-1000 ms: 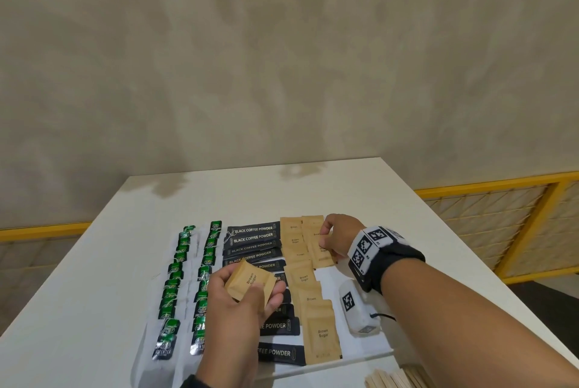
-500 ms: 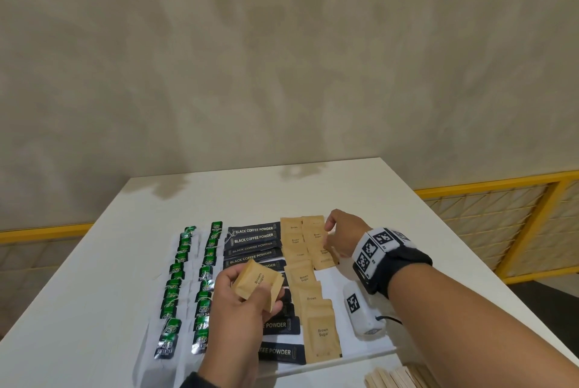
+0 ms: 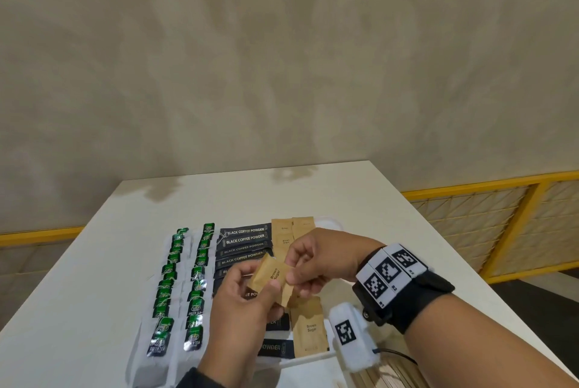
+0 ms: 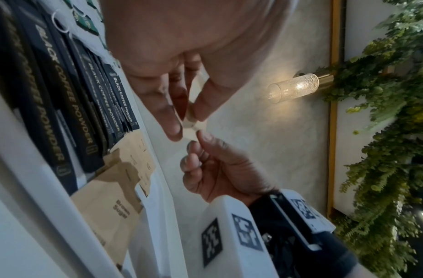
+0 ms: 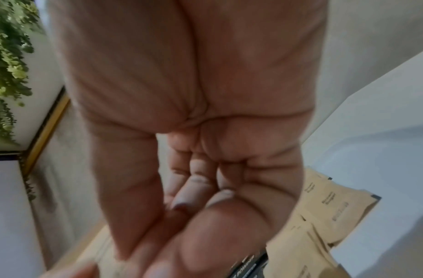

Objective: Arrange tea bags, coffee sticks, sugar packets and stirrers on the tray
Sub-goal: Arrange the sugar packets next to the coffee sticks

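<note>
On the white rectangular tray (image 3: 308, 360), going from left to right, lie two columns of green foil tea bags (image 3: 194, 306), then a column of long black coffee sticks (image 3: 244, 239), then the flat brown paper sugar packets (image 3: 308, 329). The right part of the tray is bare.

Above the tray, the left hand (image 3: 242, 309) holds a small stack of brown sugar packets (image 3: 271, 276) between thumb and fingers, and the right hand (image 3: 322, 257) pinches its right edge. Such packets are probably light, thin and a little slippery – they bend easily (the sugar moves inside), so I would take one at the edge.

Pale wooden stirrers (image 3: 388, 376) wait on the white bench (image 3: 391, 215) – outside the tray.
</note>
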Demonstrator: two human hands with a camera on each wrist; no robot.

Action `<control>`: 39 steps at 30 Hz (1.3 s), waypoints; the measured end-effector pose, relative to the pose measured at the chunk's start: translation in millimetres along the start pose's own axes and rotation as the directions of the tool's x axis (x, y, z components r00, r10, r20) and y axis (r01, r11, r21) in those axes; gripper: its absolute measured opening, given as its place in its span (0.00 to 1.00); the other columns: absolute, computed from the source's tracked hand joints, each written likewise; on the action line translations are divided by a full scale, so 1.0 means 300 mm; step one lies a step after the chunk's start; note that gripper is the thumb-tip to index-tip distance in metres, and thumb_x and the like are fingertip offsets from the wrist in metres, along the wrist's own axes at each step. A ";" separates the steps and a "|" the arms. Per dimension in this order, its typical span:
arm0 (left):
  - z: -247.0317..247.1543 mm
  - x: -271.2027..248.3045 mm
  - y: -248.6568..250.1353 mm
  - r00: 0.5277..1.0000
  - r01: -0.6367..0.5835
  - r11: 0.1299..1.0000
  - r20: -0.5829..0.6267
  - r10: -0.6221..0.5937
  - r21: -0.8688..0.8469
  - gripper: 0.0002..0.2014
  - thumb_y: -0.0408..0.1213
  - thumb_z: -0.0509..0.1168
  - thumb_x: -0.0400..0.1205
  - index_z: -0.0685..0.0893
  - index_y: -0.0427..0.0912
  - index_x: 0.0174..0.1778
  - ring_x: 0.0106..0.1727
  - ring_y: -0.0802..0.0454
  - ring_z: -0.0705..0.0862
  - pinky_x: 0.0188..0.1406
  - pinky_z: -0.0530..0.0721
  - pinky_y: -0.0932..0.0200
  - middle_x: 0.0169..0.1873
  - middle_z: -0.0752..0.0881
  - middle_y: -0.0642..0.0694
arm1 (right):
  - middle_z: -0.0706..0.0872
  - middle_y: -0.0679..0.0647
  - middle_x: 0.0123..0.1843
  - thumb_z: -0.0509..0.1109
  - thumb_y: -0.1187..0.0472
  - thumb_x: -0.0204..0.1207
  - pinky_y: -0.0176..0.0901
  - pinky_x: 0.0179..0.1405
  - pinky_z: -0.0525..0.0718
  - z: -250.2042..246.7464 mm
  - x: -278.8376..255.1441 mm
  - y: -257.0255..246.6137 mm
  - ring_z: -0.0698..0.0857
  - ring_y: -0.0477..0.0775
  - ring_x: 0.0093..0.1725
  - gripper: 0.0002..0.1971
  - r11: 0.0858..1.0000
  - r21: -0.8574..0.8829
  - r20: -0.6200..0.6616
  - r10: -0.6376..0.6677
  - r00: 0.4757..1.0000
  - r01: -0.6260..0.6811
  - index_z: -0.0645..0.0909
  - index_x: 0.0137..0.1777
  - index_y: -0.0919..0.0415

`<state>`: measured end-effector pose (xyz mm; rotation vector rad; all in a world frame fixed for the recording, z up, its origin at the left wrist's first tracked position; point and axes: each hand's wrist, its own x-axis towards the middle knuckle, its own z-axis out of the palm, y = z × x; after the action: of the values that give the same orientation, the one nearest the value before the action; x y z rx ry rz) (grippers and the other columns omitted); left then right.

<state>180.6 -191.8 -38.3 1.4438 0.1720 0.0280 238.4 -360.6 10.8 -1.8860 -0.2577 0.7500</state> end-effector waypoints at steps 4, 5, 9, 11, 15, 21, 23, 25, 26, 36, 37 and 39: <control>-0.018 -0.003 -0.002 0.994 -0.105 0.976 0.046 0.098 0.193 0.05 0.40 0.70 0.79 0.89 0.56 0.43 0.35 0.48 0.82 0.34 0.82 0.53 0.34 0.85 0.48 | 0.88 0.49 0.34 0.76 0.67 0.74 0.33 0.35 0.83 -0.002 -0.031 -0.005 0.86 0.46 0.35 0.06 0.981 -0.191 0.013 0.036 0.999 -0.033 0.83 0.40 0.56; -0.023 -0.002 -0.004 0.993 -0.116 0.965 0.061 0.104 0.233 0.06 0.40 0.69 0.79 0.90 0.55 0.39 0.37 0.47 0.84 0.39 0.84 0.50 0.34 0.88 0.48 | 0.88 0.48 0.35 0.76 0.66 0.74 0.34 0.37 0.82 0.001 -0.039 -0.006 0.86 0.46 0.37 0.06 0.979 -0.203 0.013 0.041 0.999 -0.037 0.84 0.40 0.55; -0.023 -0.013 0.000 0.993 -0.103 0.944 0.095 0.077 0.313 0.09 0.39 0.71 0.79 0.87 0.43 0.32 0.31 0.49 0.83 0.38 0.83 0.50 0.30 0.88 0.41 | 0.87 0.50 0.39 0.79 0.61 0.72 0.34 0.36 0.79 0.036 -0.062 0.001 0.82 0.44 0.36 0.05 0.974 -0.223 0.003 0.049 0.999 -0.047 0.85 0.41 0.53; -0.016 -0.023 -0.003 0.995 -0.078 0.944 0.083 0.054 0.320 0.11 0.39 0.70 0.79 0.86 0.41 0.32 0.26 0.52 0.80 0.35 0.81 0.51 0.24 0.85 0.42 | 0.87 0.52 0.39 0.79 0.61 0.71 0.35 0.35 0.78 0.040 -0.067 0.015 0.81 0.44 0.34 0.05 0.960 -0.264 -0.008 0.091 0.996 -0.090 0.85 0.41 0.53; -0.021 -0.040 0.006 1.000 -0.003 0.967 0.013 0.000 0.254 0.10 0.42 0.64 0.83 0.85 0.43 0.38 0.21 0.54 0.78 0.29 0.76 0.55 0.26 0.85 0.46 | 0.87 0.53 0.34 0.78 0.60 0.73 0.38 0.38 0.80 -0.023 -0.049 0.065 0.81 0.48 0.33 0.07 0.933 -0.178 -0.255 0.262 0.931 -0.312 0.87 0.47 0.62; -0.059 -0.051 0.066 1.000 -0.014 0.964 -0.013 0.018 0.267 0.05 0.41 0.66 0.81 0.85 0.47 0.40 0.27 0.52 0.77 0.30 0.75 0.60 0.35 0.84 0.45 | 0.87 0.56 0.37 0.71 0.66 0.77 0.39 0.35 0.88 -0.105 0.035 0.159 0.87 0.49 0.32 0.06 0.880 0.185 -0.515 0.466 0.719 -0.437 0.79 0.40 0.62; -0.066 -0.049 0.073 1.000 -0.009 0.952 -0.006 0.011 0.306 0.05 0.38 0.66 0.81 0.85 0.48 0.41 0.30 0.50 0.78 0.30 0.77 0.59 0.35 0.83 0.46 | 0.88 0.57 0.36 0.71 0.64 0.79 0.40 0.36 0.86 -0.083 0.047 0.148 0.85 0.51 0.31 0.08 0.829 0.217 -0.511 0.546 0.664 -0.515 0.79 0.39 0.64; -0.070 -0.044 0.068 1.000 0.003 0.931 0.022 -0.012 0.364 0.05 0.36 0.66 0.81 0.86 0.49 0.40 0.32 0.49 0.79 0.36 0.83 0.52 0.36 0.84 0.47 | 0.88 0.59 0.36 0.69 0.65 0.81 0.44 0.41 0.85 -0.072 0.063 0.152 0.83 0.55 0.32 0.07 0.804 0.276 -0.492 0.589 0.641 -0.527 0.81 0.41 0.67; -0.070 -0.043 0.063 0.999 0.010 0.919 0.039 -0.027 0.393 0.06 0.36 0.66 0.81 0.86 0.49 0.40 0.34 0.49 0.80 0.42 0.84 0.48 0.37 0.85 0.48 | 0.88 0.61 0.38 0.68 0.67 0.81 0.46 0.43 0.85 -0.066 0.067 0.150 0.82 0.57 0.34 0.06 0.798 0.318 -0.480 0.601 0.639 -0.512 0.81 0.43 0.68; -0.065 -0.044 0.050 0.996 0.030 0.882 0.063 -0.068 0.470 0.08 0.32 0.64 0.80 0.85 0.50 0.42 0.37 0.51 0.81 0.48 0.84 0.50 0.37 0.85 0.49 | 0.88 0.56 0.45 0.71 0.58 0.79 0.43 0.55 0.86 -0.041 0.075 0.134 0.87 0.54 0.45 0.07 0.818 -0.014 -0.497 0.493 0.714 -0.575 0.82 0.44 0.63; -0.064 -0.043 0.050 0.995 0.032 0.882 0.066 -0.071 0.471 0.08 0.31 0.64 0.81 0.85 0.50 0.42 0.37 0.52 0.81 0.48 0.84 0.51 0.37 0.84 0.50 | 0.86 0.55 0.45 0.69 0.56 0.80 0.42 0.52 0.84 -0.039 0.071 0.128 0.85 0.54 0.44 0.09 0.792 -0.099 -0.502 0.483 0.717 -0.603 0.80 0.43 0.61; -0.062 -0.041 0.047 0.994 0.030 0.877 0.074 -0.074 0.479 0.09 0.31 0.64 0.81 0.85 0.50 0.42 0.37 0.52 0.81 0.47 0.84 0.52 0.38 0.85 0.49 | 0.84 0.54 0.45 0.67 0.53 0.82 0.41 0.48 0.79 -0.032 0.062 0.113 0.81 0.55 0.44 0.09 0.742 -0.217 -0.529 0.457 0.715 -0.635 0.78 0.45 0.59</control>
<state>167.2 -173.1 -25.2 1.9322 0.1486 -0.1335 253.5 -373.4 -23.7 -2.5015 0.5369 0.6560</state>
